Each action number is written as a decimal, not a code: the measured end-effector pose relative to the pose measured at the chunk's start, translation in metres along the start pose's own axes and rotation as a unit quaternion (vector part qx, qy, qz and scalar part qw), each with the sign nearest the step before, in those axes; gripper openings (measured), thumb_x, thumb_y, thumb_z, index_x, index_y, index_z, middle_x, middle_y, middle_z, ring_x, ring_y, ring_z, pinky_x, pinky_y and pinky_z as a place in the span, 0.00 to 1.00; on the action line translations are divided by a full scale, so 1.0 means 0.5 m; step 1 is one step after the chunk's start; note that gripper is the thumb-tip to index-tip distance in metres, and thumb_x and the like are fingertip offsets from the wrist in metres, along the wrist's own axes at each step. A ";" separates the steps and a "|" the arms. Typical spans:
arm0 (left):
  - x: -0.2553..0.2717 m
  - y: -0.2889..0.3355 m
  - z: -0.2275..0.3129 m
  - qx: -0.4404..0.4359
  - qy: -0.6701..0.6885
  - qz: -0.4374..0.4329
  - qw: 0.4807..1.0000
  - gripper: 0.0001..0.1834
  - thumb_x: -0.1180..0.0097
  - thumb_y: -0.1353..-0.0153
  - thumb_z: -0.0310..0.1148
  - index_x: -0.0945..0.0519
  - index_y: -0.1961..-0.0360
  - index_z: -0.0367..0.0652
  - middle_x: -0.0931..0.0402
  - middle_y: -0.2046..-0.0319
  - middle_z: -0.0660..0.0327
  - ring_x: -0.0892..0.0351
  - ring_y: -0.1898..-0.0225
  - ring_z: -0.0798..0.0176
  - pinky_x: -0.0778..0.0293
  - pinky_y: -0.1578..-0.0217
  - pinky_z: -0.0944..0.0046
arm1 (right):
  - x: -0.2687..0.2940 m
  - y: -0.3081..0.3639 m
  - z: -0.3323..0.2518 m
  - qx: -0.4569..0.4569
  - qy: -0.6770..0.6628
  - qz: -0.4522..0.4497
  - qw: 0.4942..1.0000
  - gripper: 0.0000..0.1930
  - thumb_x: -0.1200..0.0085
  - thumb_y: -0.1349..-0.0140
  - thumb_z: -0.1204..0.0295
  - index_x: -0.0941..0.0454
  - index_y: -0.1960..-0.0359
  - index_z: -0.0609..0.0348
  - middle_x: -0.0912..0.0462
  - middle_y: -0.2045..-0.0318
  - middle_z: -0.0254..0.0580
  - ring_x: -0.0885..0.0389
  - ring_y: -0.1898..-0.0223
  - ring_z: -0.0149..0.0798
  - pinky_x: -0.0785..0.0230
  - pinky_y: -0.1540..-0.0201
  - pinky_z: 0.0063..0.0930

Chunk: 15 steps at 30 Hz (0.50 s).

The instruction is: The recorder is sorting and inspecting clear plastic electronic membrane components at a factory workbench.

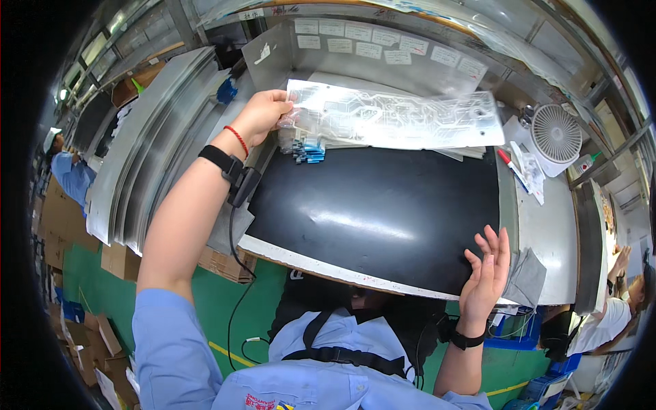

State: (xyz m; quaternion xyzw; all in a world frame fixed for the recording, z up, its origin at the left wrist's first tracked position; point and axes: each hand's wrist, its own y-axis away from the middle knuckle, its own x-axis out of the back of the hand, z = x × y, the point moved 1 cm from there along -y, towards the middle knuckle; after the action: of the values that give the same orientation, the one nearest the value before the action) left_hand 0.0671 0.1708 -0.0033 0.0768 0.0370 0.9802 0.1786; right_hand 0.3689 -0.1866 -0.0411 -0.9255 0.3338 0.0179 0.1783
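The bench [553, 256] is the largest thing here, and I take the clock from the middle of the black mat on it. Between nine and ten o'clock stands a stack of long grey boards [130, 157]. The black mat [369, 205] covers much of the bench. At twelve o'clock is the clear sheet [393, 117], printed with thin pale lines; whether its right end touches what lies under it, I cannot tell. Between two and three o'clock stands a round white fan [557, 133]. At four o'clock the right hand [486, 273] is open, its fingers apart and a little bent, just beside a grey cloth [527, 277]. Between ten and eleven o'clock the left hand [265, 116] grips the sheet's left end by thumb and fingers. Near this hand are small blue strips [311, 152]. Smallest is a red-ended marker [504, 156], close to the fan.
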 end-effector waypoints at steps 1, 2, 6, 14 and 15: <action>-0.002 -0.015 -0.009 0.016 -0.009 -0.004 1.000 0.10 0.51 0.35 0.26 0.24 0.54 0.38 0.22 0.66 0.63 0.23 0.69 0.72 0.29 0.69 0.70 | 0.003 0.000 0.000 0.002 0.005 -0.005 1.000 0.27 0.60 0.32 0.74 0.47 0.32 0.63 0.34 0.39 0.52 0.31 0.42 0.39 0.30 0.48 0.30; -0.002 -0.028 -0.022 0.032 -0.017 -0.007 0.999 0.11 0.51 0.35 0.26 0.23 0.53 0.39 0.22 0.66 0.64 0.24 0.69 0.72 0.28 0.69 0.70 | 0.005 0.000 0.000 0.003 0.011 -0.011 1.000 0.27 0.60 0.32 0.74 0.47 0.32 0.63 0.34 0.39 0.51 0.31 0.43 0.39 0.30 0.48 0.30; -0.005 -0.047 -0.028 0.025 -0.024 0.003 0.999 0.11 0.49 0.35 0.29 0.23 0.53 0.38 0.22 0.67 0.65 0.25 0.70 0.73 0.28 0.68 0.70 | -0.003 -0.002 -0.003 0.005 0.034 -0.009 0.999 0.26 0.60 0.30 0.70 0.46 0.32 0.63 0.33 0.40 0.49 0.30 0.43 0.37 0.32 0.48 0.30; 0.069 0.255 0.086 -0.141 -0.028 0.062 0.988 0.23 0.52 0.32 0.42 0.30 0.41 0.38 0.27 0.44 0.58 0.27 0.47 0.64 0.30 0.49 0.63 | -0.018 0.001 0.007 -0.021 0.018 0.007 1.000 0.24 0.58 0.31 0.72 0.42 0.34 0.62 0.30 0.43 0.48 0.29 0.47 0.35 0.32 0.50 0.27; 0.078 0.327 0.097 -0.190 0.032 0.077 0.978 0.20 0.54 0.30 0.40 0.28 0.45 0.39 0.24 0.49 0.57 0.25 0.50 0.63 0.29 0.51 0.64 | -0.011 0.002 0.006 -0.017 0.037 0.013 0.999 0.24 0.57 0.31 0.72 0.41 0.34 0.62 0.30 0.43 0.48 0.29 0.47 0.35 0.32 0.50 0.27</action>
State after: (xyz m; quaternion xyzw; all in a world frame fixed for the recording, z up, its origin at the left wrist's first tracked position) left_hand -0.0173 0.0341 0.0664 0.0127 -0.1498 0.9822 0.1124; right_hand 0.3642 -0.1831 -0.0432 -0.9239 0.3522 -0.0086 0.1494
